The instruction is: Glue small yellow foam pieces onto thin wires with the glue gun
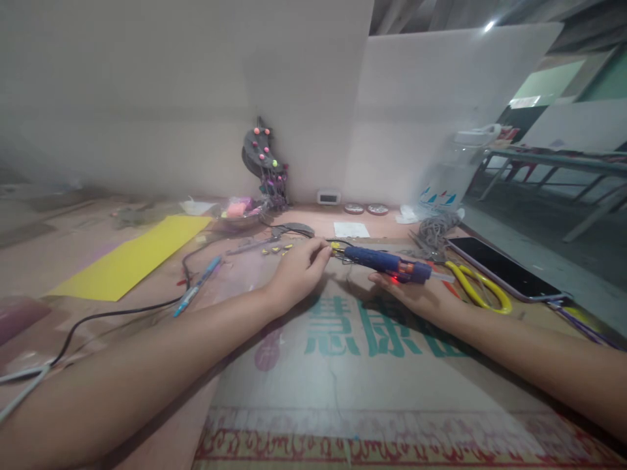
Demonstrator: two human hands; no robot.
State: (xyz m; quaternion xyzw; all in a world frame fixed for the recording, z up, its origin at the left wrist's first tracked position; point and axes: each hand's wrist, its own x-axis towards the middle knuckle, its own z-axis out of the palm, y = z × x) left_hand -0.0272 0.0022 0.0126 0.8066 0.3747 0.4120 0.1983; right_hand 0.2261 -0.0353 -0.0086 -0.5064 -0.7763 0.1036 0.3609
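My right hand [411,294] is closed around a blue hot glue gun [379,260], whose red light glows and whose clear glue stick pokes out of the back. The gun points left, its nozzle close to the fingertips of my left hand [301,267]. That hand is pinched on a small yellow piece [336,245], which sits right by the nozzle; its exact shape is too small to make out. Just left of the pinch, several small yellow-and-dark pieces [277,250] lie on the mat.
Yellow-handled scissors [482,287] and a phone [504,267] lie at right. A yellow sheet [137,254], a blue pen [198,286] and a black cable [122,312] are at left. A grey crescent ornament [255,153] stands at the back, near a white bottle [445,173].
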